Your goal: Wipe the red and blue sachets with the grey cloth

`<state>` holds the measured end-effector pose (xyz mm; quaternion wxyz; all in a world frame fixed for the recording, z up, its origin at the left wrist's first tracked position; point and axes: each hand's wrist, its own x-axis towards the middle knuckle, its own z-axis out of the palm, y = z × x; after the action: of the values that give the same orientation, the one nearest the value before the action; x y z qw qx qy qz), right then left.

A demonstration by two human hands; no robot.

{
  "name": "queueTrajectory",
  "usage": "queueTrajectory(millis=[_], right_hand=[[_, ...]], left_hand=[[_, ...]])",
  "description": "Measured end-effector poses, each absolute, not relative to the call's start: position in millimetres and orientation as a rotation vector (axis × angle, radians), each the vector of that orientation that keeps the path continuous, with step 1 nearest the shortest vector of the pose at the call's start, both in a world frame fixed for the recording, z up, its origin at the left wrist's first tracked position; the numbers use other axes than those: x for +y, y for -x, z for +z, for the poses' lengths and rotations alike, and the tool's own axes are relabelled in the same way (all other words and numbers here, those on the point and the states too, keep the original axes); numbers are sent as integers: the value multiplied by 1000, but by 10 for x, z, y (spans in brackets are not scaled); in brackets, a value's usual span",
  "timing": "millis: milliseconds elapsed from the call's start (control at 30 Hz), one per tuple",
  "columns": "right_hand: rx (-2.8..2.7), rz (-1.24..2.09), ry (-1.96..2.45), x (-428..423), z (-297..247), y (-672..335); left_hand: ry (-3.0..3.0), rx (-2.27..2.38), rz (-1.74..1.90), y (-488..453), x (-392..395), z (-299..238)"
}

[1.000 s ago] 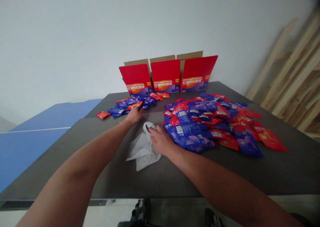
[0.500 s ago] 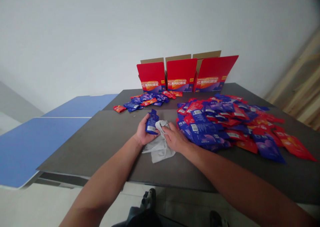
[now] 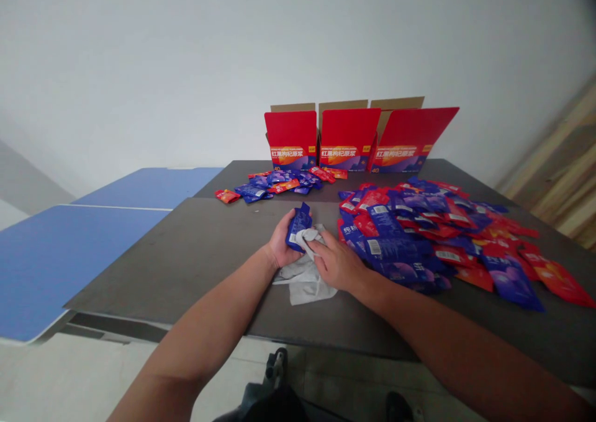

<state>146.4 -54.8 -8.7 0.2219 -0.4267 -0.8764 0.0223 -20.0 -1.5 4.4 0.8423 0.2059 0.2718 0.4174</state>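
A blue pouch [image 3: 298,224] with a white barcode lies in my left hand [image 3: 281,243], its fingers closed round the edge. My right hand [image 3: 339,262] grips a light grey cloth [image 3: 311,290], and a bunched part of it presses on the lower right of the pouch. The rest of the cloth hangs down onto the dark table [image 3: 205,267]. Close to my right hand spreads a big heap of blue and red pouches [image 3: 395,248]. Beyond my left hand lies a smaller pile of similar pouches [image 3: 279,182].
Three open red cartons [image 3: 349,136] stand in a row at the table's far side, against a pale wall. A blue table [image 3: 116,236] adjoins on the left. Wooden boards [image 3: 559,174] lean at the right.
The bunched cloth in my right hand has come over onto the pouch, covering part of its barcode. The pouch is tilted a little more. The whole view has shifted slightly.
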Motion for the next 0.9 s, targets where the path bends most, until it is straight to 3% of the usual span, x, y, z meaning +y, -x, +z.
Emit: queueTrajectory(millis=[467, 900], right_hand=[[-2603, 26, 1045, -483, -90, -1513], [-2314, 141, 1368, -425, -118, -1518]], left_hand=[[-481, 491, 817, 196, -37, 43], [-585, 534, 682, 138, -97, 12]])
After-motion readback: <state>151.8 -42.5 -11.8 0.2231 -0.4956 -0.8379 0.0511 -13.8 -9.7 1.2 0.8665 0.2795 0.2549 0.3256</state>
